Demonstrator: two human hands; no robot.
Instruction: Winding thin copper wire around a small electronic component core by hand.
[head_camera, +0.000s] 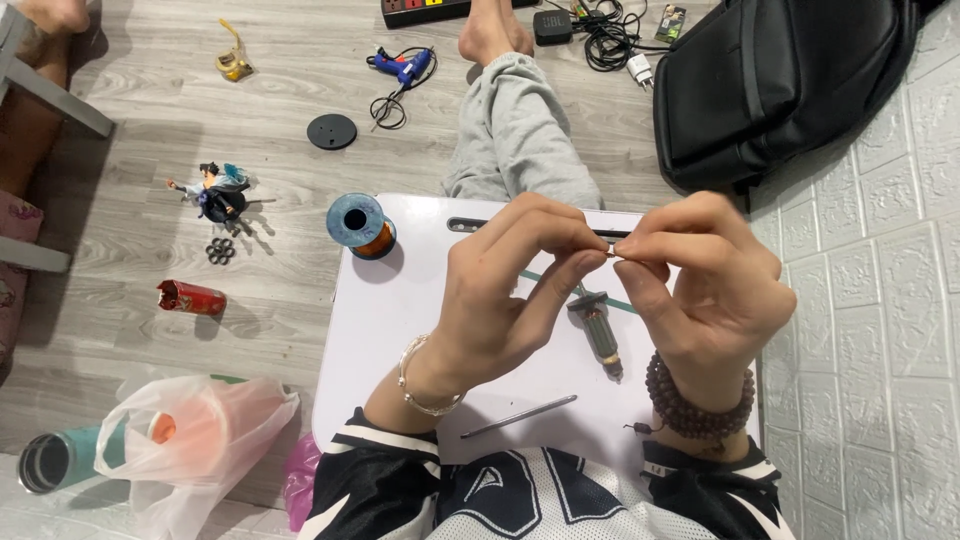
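Observation:
My left hand (510, 290) and my right hand (705, 285) are raised over a small white lap table (400, 330), fingertips meeting and pinching a thin strand of wire (612, 256) between them. Below the hands lies a small motor armature (600, 330) with a dark shaft. A spool of copper wire (360, 226) with blue flanges stands on the table's far left corner. A thin metal rod (520, 415) lies near the table's front edge, between my wrists. A dark slim tool (470, 224) rests along the far edge, partly hidden by my fingers.
On the wood floor: a blue glue gun (405, 68), a black disc (331, 131), a small figurine (215, 192), a red can (190, 297), a plastic bag (195, 440) and a teal cup (50, 460). A black backpack (780, 80) sits at the right. My leg (515, 120) stretches ahead.

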